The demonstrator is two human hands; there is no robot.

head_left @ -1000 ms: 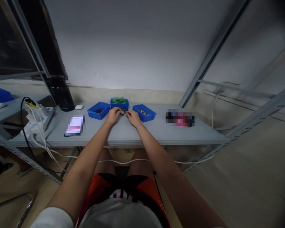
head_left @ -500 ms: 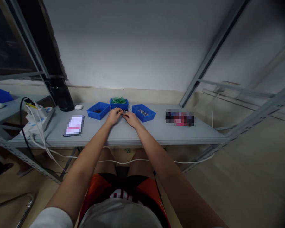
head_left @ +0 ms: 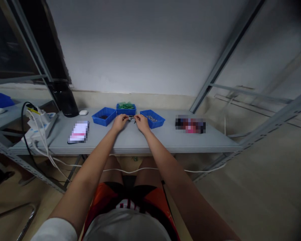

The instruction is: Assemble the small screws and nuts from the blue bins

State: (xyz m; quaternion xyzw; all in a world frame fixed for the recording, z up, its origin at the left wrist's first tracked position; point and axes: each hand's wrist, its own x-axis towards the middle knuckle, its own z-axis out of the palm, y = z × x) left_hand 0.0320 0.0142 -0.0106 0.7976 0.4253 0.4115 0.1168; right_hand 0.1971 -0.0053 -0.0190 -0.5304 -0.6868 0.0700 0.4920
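Both hands meet over the middle of the table, just in front of the blue bins. My left hand (head_left: 119, 123) is closed in a pinch at one end of a small shiny metal piece (head_left: 130, 117). At its other end, the fingers of my right hand (head_left: 141, 123) are pinched too, and a thin dark bit sticks out below them. The piece is too small to name. Behind the hands is a bin of green pieces (head_left: 126, 105). A left bin (head_left: 104, 116) holds dark parts, and a right bin (head_left: 152, 118) holds small silvery parts.
On the left are a phone (head_left: 79, 132), a white case (head_left: 83, 112), a black bottle (head_left: 65, 100) and a power strip (head_left: 43, 125) with cables. A blurred dark and red item (head_left: 190, 125) lies to the right. Metal shelf posts (head_left: 223, 60) frame the table (head_left: 180, 140).
My right hand's fingers have shifted slightly and lifted, so the shiny metal piece between the hands now shows more. The bins and other items stay put.
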